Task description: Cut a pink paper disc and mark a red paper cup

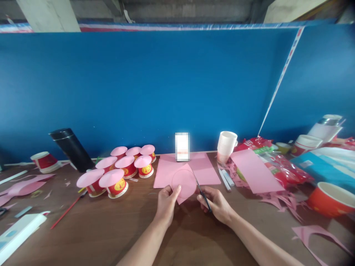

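My left hand pinches the lower left edge of a pink paper piece with a rounded top, held just above the brown table. My right hand is closed on a pair of dark scissors, whose blades meet the paper's right edge. Flat pink sheets lie on the table right behind the held piece.
Several upturned red cups with pink paper discs stand to the left, with a black flask behind them. A stack of white cups, pink scraps, red packets and a red bowl are on the right. Blue partition behind.
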Available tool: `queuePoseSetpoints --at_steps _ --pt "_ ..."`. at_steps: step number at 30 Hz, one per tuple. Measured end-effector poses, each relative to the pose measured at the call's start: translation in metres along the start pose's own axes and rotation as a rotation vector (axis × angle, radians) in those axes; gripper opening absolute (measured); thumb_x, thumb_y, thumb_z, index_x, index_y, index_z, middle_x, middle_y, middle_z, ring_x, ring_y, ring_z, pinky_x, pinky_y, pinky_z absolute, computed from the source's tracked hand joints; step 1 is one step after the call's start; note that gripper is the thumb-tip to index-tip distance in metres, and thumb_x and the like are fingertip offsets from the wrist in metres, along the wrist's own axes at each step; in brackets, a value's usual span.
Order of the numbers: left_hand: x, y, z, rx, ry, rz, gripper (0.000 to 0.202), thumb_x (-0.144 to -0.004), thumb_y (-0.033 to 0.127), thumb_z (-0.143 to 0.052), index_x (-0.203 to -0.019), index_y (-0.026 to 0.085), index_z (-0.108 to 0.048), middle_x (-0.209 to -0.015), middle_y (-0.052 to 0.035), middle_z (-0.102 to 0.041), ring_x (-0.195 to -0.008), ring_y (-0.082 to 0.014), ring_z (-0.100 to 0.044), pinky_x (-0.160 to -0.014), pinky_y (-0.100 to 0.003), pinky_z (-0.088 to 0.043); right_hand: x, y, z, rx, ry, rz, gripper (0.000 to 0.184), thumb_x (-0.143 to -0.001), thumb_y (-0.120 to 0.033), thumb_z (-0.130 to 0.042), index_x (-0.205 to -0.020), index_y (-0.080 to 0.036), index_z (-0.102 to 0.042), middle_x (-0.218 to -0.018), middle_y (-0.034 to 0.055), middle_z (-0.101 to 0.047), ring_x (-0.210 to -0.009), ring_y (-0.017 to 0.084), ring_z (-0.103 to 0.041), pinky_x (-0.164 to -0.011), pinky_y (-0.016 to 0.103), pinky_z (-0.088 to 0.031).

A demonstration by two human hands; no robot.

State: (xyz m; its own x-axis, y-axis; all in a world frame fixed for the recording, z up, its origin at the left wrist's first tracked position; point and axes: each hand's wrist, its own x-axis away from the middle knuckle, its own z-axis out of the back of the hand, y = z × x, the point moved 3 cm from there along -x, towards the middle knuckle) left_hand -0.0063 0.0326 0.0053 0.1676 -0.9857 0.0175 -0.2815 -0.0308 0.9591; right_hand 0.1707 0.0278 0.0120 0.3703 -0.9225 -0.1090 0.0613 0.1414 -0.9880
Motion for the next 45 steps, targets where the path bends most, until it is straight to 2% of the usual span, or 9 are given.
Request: queuePoseSetpoints --at_steps 3,9,15,24,29,36,45 --pt "-0.0004 -0.0003 -0.0001 -0.001 0.000 0.005 0.032 -0.058 0.043 -0.070 -0.061 0.012 -0.060 -0.052 0.0001 -0.056 -0.050 -0.0110 -0.049 -0.051 -0.023 -0.035 -0.0003 0.0006 -0.0003 0.004 0.005 -0.004 0.028 -0.080 -0.041 -0.056 -0.086 -0.014 -0.056 -0.053 -0.0041 -0.049 -0.045 0.008 -0.045 -0.044 0.019 -0.037" --pt "-0.0010 -0.0025 0.0006 -0.009 0.007 0.033 0.034 -0.056 0.044 -0.071 -0.061 0.012 -0.061 -0.050 0.0003 -0.056 -0.048 -0.0109 -0.048 -0.049 -0.023 -0.034 -0.0002 -0.0006 -0.0006 -0.026 -0.001 -0.004 0.034 -0.077 -0.042 -0.058 -0.096 -0.013 -0.057 -0.054 -0.0040 -0.049 -0.046 0.008 -0.045 -0.045 0.019 -0.037" --pt "-0.0008 -0.0038 0.0010 -0.004 -0.004 0.021 0.032 -0.057 0.043 -0.071 -0.059 0.012 -0.060 -0.049 0.0009 -0.054 -0.047 -0.0100 -0.046 -0.049 -0.023 -0.033 -0.0001 -0.0018 -0.0006 -0.048 -0.001 -0.001 0.040 -0.075 -0.044 -0.061 -0.098 -0.012 -0.057 -0.056 -0.0023 -0.051 -0.048 0.009 -0.046 -0.045 0.020 -0.038" --pt "0.0004 -0.0003 -0.0008 0.017 -0.019 0.009 0.033 -0.056 0.043 -0.071 -0.058 0.012 -0.060 -0.049 0.0008 -0.054 -0.048 -0.0107 -0.048 -0.050 -0.024 -0.035 0.0012 -0.0067 0.0006 -0.019 -0.011 0.003 0.037 -0.077 -0.044 -0.058 -0.095 -0.012 -0.058 -0.054 -0.0026 -0.051 -0.047 0.009 -0.046 -0.046 0.020 -0.037" --pt "0.0016 0.0028 -0.0023 0.040 -0.020 0.006 0.034 -0.055 0.043 -0.072 -0.060 0.011 -0.061 -0.050 -0.0006 -0.055 -0.050 -0.0116 -0.049 -0.051 -0.025 -0.037 0.0006 -0.0083 0.0007 -0.008 0.002 -0.011 0.041 -0.074 -0.046 -0.060 -0.097 -0.012 -0.059 -0.054 -0.0027 -0.052 -0.046 0.009 -0.046 -0.045 0.020 -0.037" --pt "0.0012 0.0019 -0.0028 0.063 -0.059 0.012 0.029 -0.063 0.040 -0.068 -0.065 0.012 -0.060 -0.056 -0.0004 -0.056 -0.054 -0.0105 -0.049 -0.057 -0.024 -0.037 0.0005 -0.0090 0.0003 -0.003 -0.011 -0.010 0.042 -0.075 -0.046 -0.059 -0.098 -0.012 -0.059 -0.054 -0.0030 -0.050 -0.046 0.009 -0.046 -0.044 0.020 -0.037" --pt "0.0002 0.0007 -0.0001 0.042 -0.023 0.023 0.030 -0.061 0.041 -0.069 -0.061 0.013 -0.058 -0.057 -0.0001 -0.057 -0.055 -0.0107 -0.049 -0.055 -0.022 -0.036 0.0005 -0.0067 0.0006 -0.004 -0.002 -0.029 0.041 -0.074 -0.047 -0.060 -0.096 -0.013 -0.059 -0.052 -0.0038 -0.050 -0.045 0.009 -0.045 -0.044 0.021 -0.037"
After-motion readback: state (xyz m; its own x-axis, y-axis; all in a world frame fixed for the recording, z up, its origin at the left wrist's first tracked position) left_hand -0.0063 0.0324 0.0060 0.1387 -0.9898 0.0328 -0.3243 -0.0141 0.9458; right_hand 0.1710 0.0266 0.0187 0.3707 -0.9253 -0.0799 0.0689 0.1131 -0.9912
